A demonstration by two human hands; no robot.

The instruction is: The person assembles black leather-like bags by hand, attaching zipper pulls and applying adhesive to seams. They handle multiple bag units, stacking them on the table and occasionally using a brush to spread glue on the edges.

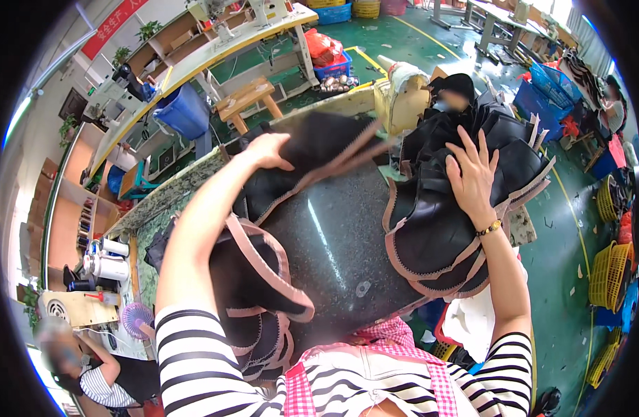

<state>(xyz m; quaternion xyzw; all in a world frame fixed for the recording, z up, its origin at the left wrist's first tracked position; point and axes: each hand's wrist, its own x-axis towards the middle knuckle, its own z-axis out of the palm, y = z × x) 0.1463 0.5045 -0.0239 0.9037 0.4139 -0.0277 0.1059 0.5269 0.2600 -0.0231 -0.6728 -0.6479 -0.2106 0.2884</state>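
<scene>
My left hand point(269, 149) grips the edge of a black leather-like piece point(326, 142) with a pale pink toothed border. The piece is tilted up and partly blurred, and my left fingertips are partly hidden against it. On the right, my right hand point(474, 174) lies flat with fingers spread on a pile of similar black pieces point(430, 229), which fan out and overhang the table edge. More black pieces with pink borders point(253, 271) are heaped under my left forearm. Between the two heaps shows the dark speckled tabletop point(333, 229).
A cream machine part point(403, 97) stands at the table's far side. Beyond are a wooden stool point(246, 101), a blue bin point(184, 111) and a long workbench. Thread cones point(111, 260) and a purple fan point(137, 320) are at left, near another person point(104, 368). Yellow baskets point(609, 278) line the right.
</scene>
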